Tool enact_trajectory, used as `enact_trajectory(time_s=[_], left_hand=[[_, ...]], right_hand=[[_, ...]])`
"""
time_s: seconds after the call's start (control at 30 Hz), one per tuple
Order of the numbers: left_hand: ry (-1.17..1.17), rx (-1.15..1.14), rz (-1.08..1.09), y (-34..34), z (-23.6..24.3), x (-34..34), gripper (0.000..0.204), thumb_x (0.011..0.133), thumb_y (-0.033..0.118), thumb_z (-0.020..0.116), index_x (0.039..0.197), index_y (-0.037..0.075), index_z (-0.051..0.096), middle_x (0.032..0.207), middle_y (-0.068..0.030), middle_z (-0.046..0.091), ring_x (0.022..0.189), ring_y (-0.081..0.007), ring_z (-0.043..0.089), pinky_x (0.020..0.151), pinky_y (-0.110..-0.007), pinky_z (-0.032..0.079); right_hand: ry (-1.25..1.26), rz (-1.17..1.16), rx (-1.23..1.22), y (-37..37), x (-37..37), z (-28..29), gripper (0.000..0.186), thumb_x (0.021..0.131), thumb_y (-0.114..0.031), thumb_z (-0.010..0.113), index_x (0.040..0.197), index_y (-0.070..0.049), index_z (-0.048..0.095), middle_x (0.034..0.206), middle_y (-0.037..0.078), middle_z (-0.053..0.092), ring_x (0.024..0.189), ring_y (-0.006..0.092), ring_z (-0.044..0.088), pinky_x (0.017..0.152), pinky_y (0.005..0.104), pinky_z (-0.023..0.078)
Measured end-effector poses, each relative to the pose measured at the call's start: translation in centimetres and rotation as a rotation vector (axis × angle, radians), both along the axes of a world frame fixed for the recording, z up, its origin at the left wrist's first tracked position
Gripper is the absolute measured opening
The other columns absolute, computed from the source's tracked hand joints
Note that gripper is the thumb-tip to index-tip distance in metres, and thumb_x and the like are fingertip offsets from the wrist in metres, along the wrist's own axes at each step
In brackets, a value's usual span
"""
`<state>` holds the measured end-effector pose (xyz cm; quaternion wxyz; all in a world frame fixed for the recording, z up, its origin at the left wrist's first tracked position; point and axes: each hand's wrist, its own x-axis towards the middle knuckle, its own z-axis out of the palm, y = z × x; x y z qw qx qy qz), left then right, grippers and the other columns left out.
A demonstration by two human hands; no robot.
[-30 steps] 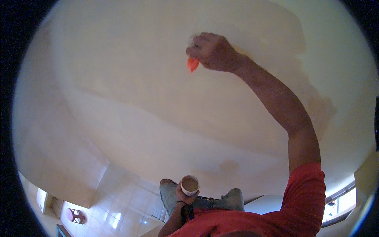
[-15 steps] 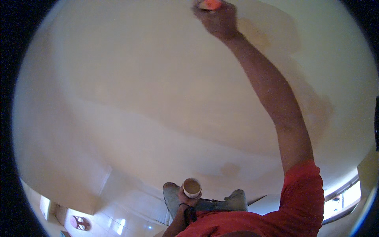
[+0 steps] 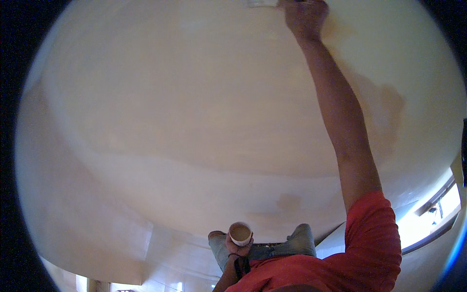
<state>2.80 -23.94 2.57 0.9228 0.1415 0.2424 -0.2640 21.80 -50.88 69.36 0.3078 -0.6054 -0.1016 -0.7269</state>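
My right arm is stretched up along a cream wall (image 3: pixel 194 107). At the top edge my right hand (image 3: pixel 306 18) is closed on a paintbrush (image 3: pixel 264 3), whose pale broad end points left. The picture's edge cuts off part of the brush, and I cannot tell whether it touches the wall. Low in the middle, in front of my body, my left hand (image 3: pixel 240 248) is wrapped round a white cup (image 3: pixel 242 242). Beige paint (image 3: pixel 240 233) shows inside the cup, which is held upright.
A darker, uneven patch (image 3: pixel 387 107) marks the wall right of my arm. A bright window (image 3: pixel 433 219) lies at the lower right. Shiny floor tiles (image 3: pixel 165 267) show at the lower left, beside a wall corner. My legs in jeans (image 3: pixel 296 243) stand close to the wall.
My right hand has moved right and turned, bringing the brush's pale end into sight while its orange part is hidden. The cup has shifted slightly right as the view swung.
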Motion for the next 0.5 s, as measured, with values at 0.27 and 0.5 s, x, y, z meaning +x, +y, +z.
enact_trajectory(time_s=[0.27, 0.5], left_hand=[[-0.005, -0.062, -0.012, 0.8, -2.9, 0.5, 0.057, 0.085, 0.06, 0.051, 0.125, 0.02, 0.059, 0.119, -0.0102, 0.064, 0.101, -0.0397, 0.064, 0.074, -0.052, 0.056], [-0.033, -0.037, -0.043, 0.6, -3.9, 1.2, 0.056, 0.085, 0.06, 0.052, 0.124, 0.021, 0.06, 0.119, -0.0094, 0.064, 0.1, -0.0392, 0.063, 0.073, -0.051, 0.055]], right_hand=[[-0.249, 0.291, 0.076, -10.5, -6.0, -2.5, 0.027, 0.078, -0.006, 0.078, 0.075, -0.005, 0.051, 0.074, 0.006, 0.061, 0.065, 0.0164, 0.063, 0.057, 0.028, 0.052], [-0.288, 0.078, 0.075, -21.1, -9.4, -4.9, 0.025, 0.074, -0.011, 0.084, 0.089, 0.004, 0.069, 0.086, 0.008, 0.072, 0.074, 0.0143, 0.068, 0.068, 0.0282, 0.057]])
